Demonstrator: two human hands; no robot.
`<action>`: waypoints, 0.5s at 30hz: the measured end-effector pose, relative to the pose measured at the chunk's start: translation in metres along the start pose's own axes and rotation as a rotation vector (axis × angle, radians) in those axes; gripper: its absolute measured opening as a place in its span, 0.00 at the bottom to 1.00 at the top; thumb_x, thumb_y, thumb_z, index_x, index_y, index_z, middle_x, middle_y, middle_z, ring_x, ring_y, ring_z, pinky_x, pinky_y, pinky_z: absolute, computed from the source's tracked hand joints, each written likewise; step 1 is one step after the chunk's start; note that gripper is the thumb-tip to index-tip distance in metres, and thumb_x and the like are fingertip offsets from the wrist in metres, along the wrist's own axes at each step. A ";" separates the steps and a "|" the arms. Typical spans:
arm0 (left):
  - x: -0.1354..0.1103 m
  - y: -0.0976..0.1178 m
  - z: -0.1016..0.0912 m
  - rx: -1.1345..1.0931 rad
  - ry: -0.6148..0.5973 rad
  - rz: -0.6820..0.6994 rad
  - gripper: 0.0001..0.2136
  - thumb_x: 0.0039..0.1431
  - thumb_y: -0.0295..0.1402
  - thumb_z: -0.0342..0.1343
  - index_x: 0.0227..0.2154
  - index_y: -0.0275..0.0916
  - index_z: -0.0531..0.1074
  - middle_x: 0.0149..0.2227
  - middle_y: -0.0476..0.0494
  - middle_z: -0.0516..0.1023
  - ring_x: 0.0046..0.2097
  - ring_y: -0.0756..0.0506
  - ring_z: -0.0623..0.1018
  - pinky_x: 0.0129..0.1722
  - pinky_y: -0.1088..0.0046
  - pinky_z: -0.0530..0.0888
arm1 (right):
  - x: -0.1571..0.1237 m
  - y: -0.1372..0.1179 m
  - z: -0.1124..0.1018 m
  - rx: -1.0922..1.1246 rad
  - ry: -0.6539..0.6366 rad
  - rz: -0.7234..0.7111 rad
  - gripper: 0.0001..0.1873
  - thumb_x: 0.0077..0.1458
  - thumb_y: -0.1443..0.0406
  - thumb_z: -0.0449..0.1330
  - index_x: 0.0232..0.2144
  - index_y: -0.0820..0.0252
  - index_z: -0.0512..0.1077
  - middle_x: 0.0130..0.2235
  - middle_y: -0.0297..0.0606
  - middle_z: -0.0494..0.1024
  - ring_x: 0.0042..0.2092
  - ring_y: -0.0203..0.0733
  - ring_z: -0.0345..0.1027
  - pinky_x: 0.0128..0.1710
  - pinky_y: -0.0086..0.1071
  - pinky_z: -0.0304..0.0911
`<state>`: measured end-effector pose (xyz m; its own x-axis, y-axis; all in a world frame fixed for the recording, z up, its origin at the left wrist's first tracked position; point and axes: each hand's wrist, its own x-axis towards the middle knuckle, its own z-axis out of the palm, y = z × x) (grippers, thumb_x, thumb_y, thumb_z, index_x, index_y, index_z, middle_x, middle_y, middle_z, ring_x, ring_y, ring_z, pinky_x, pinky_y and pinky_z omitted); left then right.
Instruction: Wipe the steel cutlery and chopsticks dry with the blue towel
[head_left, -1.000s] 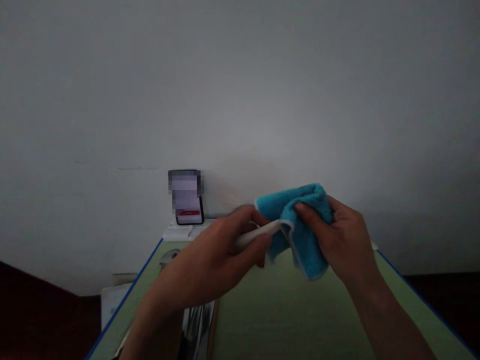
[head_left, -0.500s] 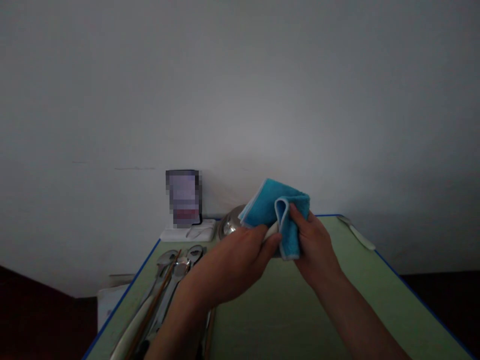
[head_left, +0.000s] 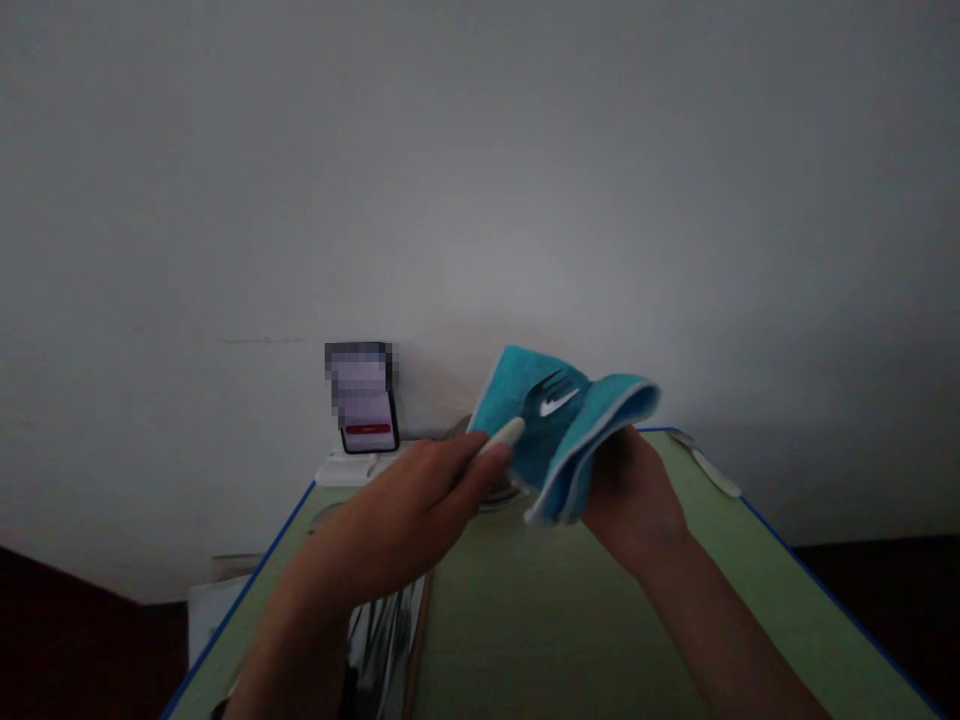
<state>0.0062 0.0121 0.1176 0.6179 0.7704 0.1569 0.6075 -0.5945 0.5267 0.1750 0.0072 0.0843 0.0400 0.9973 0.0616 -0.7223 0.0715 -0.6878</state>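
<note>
A fork (head_left: 553, 394) with metal tines and a pale handle is pinched by its handle in my left hand (head_left: 442, 490). Its tines lie over the blue cloth (head_left: 517, 385), which has a white edge and is partly folded. From the right and below, my right hand (head_left: 630, 495) grips the cloth; its fingers are mostly hidden behind the folds. Both hands are raised above the green table (head_left: 525, 620). Below and behind my left forearm lie several pieces of metal cutlery (head_left: 382, 640), partly covered by the arm.
A phone (head_left: 369, 400) stands upright on a white case (head_left: 345, 470) against the wall. A round metal bowl-like thing (head_left: 499, 495) sits behind the hands, mostly hidden. A utensil with a pale handle (head_left: 716, 473) lies along the table's right edge.
The fork's tines, wrapped in the cloth before, are now uncovered. My left hand has moved left and slightly down with the handle; the cloth has opened out.
</note>
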 end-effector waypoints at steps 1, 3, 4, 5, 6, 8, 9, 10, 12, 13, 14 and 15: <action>0.001 0.003 0.002 0.012 -0.016 0.025 0.12 0.61 0.35 0.38 0.29 0.38 0.64 0.25 0.52 0.68 0.26 0.52 0.67 0.27 0.78 0.63 | -0.001 0.004 0.002 -0.013 0.003 0.024 0.15 0.51 0.54 0.54 0.33 0.56 0.73 0.37 0.33 0.78 0.47 0.44 0.67 0.46 0.38 0.62; 0.003 0.007 0.007 0.028 -0.069 0.082 0.08 0.59 0.32 0.40 0.30 0.39 0.64 0.27 0.52 0.69 0.28 0.52 0.69 0.30 0.77 0.65 | -0.003 0.013 0.003 -0.050 0.042 0.030 0.14 0.50 0.56 0.56 0.35 0.57 0.72 0.37 0.34 0.78 0.45 0.43 0.68 0.44 0.37 0.63; 0.003 0.007 0.010 0.032 -0.100 0.110 0.08 0.59 0.31 0.41 0.30 0.39 0.64 0.27 0.52 0.69 0.28 0.52 0.69 0.32 0.76 0.65 | -0.003 0.018 0.003 -0.080 0.074 0.017 0.13 0.49 0.57 0.57 0.36 0.57 0.72 0.37 0.34 0.78 0.43 0.42 0.69 0.43 0.37 0.64; 0.004 0.008 0.013 0.032 -0.129 0.131 0.07 0.59 0.31 0.41 0.30 0.39 0.64 0.28 0.52 0.70 0.29 0.51 0.69 0.33 0.75 0.66 | -0.002 0.022 0.002 -0.110 0.104 -0.001 0.13 0.49 0.57 0.58 0.36 0.57 0.71 0.36 0.34 0.78 0.42 0.42 0.70 0.42 0.36 0.64; 0.004 0.008 0.016 0.027 -0.149 0.145 0.07 0.59 0.31 0.41 0.31 0.39 0.64 0.29 0.51 0.71 0.30 0.51 0.70 0.35 0.75 0.66 | -0.002 0.025 0.002 -0.138 0.128 -0.017 0.13 0.48 0.58 0.59 0.36 0.57 0.71 0.35 0.34 0.78 0.41 0.42 0.70 0.41 0.36 0.65; 0.005 0.008 0.020 0.001 -0.162 0.150 0.08 0.60 0.32 0.40 0.35 0.40 0.64 0.34 0.49 0.72 0.35 0.50 0.71 0.39 0.73 0.66 | 0.000 0.028 0.001 -0.172 0.152 -0.043 0.13 0.47 0.58 0.60 0.34 0.58 0.71 0.33 0.34 0.78 0.39 0.41 0.71 0.39 0.35 0.65; 0.005 0.009 0.021 -0.017 -0.159 0.150 0.09 0.61 0.33 0.39 0.37 0.40 0.64 0.37 0.48 0.72 0.37 0.49 0.71 0.40 0.72 0.66 | 0.000 0.028 0.000 -0.174 0.156 -0.055 0.12 0.47 0.58 0.60 0.34 0.58 0.71 0.33 0.34 0.78 0.38 0.41 0.71 0.38 0.34 0.66; 0.005 0.010 0.022 -0.035 -0.156 0.143 0.10 0.61 0.34 0.38 0.39 0.40 0.64 0.39 0.48 0.72 0.39 0.48 0.71 0.42 0.71 0.66 | 0.001 0.027 0.000 -0.172 0.162 -0.064 0.12 0.47 0.58 0.60 0.34 0.58 0.71 0.33 0.33 0.78 0.38 0.41 0.72 0.37 0.34 0.66; 0.004 0.013 0.021 -0.055 -0.155 0.112 0.12 0.62 0.35 0.37 0.39 0.40 0.64 0.39 0.47 0.72 0.40 0.48 0.72 0.41 0.70 0.67 | 0.002 0.024 0.000 -0.167 0.184 -0.089 0.12 0.48 0.58 0.59 0.33 0.58 0.71 0.32 0.33 0.78 0.37 0.40 0.72 0.36 0.33 0.66; 0.004 0.015 0.020 -0.056 -0.159 0.094 0.12 0.62 0.36 0.37 0.38 0.39 0.64 0.37 0.47 0.72 0.38 0.48 0.72 0.39 0.71 0.67 | 0.003 0.022 0.000 -0.166 0.199 -0.102 0.12 0.48 0.57 0.58 0.33 0.58 0.71 0.32 0.33 0.78 0.36 0.40 0.72 0.35 0.32 0.66; 0.003 0.017 0.019 -0.059 -0.166 0.075 0.12 0.61 0.37 0.38 0.36 0.39 0.65 0.33 0.48 0.72 0.36 0.48 0.72 0.36 0.72 0.68 | 0.003 0.021 -0.001 -0.167 0.217 -0.116 0.13 0.49 0.56 0.58 0.31 0.59 0.71 0.30 0.34 0.78 0.36 0.40 0.72 0.35 0.32 0.66; 0.003 0.018 0.017 -0.066 -0.180 0.055 0.12 0.61 0.38 0.39 0.33 0.39 0.65 0.29 0.49 0.72 0.33 0.49 0.71 0.33 0.74 0.68 | 0.004 0.020 -0.001 -0.173 0.234 -0.130 0.14 0.49 0.55 0.57 0.30 0.60 0.71 0.29 0.34 0.78 0.35 0.40 0.72 0.34 0.32 0.66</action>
<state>0.0277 -0.0003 0.1130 0.7320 0.6802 0.0379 0.5402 -0.6134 0.5761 0.1619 0.0123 0.0699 0.2961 0.9552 0.0028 -0.5737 0.1802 -0.7990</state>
